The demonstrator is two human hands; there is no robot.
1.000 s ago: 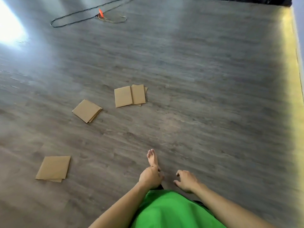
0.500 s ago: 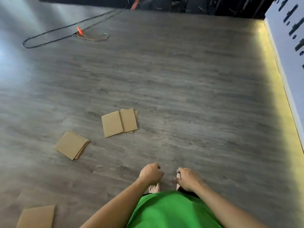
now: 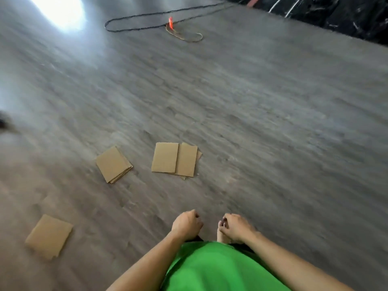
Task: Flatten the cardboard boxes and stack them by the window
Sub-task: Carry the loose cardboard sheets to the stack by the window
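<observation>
- The grey wood-grain floor (image 3: 262,114) fills nearly the whole view, with a bright glare patch (image 3: 60,9) at its far left.
- A dark marbled surface (image 3: 336,15) borders the floor at the far right.
- The person's green shirt (image 3: 214,267) sits at the bottom edge, with both bare forearms reaching forward over it.
- A black cable (image 3: 147,19) loops on the far floor, with a small orange piece (image 3: 171,23) and a thin tan loop (image 3: 186,36) beside it.
- 3 groups of flattened cardboard lie well apart on the floor: the overlapping middle pile (image 3: 174,160), the left stack (image 3: 113,164), and the near-left stack (image 3: 49,236).
- The left hand (image 3: 186,225) has its fingers curled in, holding nothing.
- The right hand (image 3: 236,227) also has its fingers curled, empty, above a bare foot (image 3: 222,238).
</observation>
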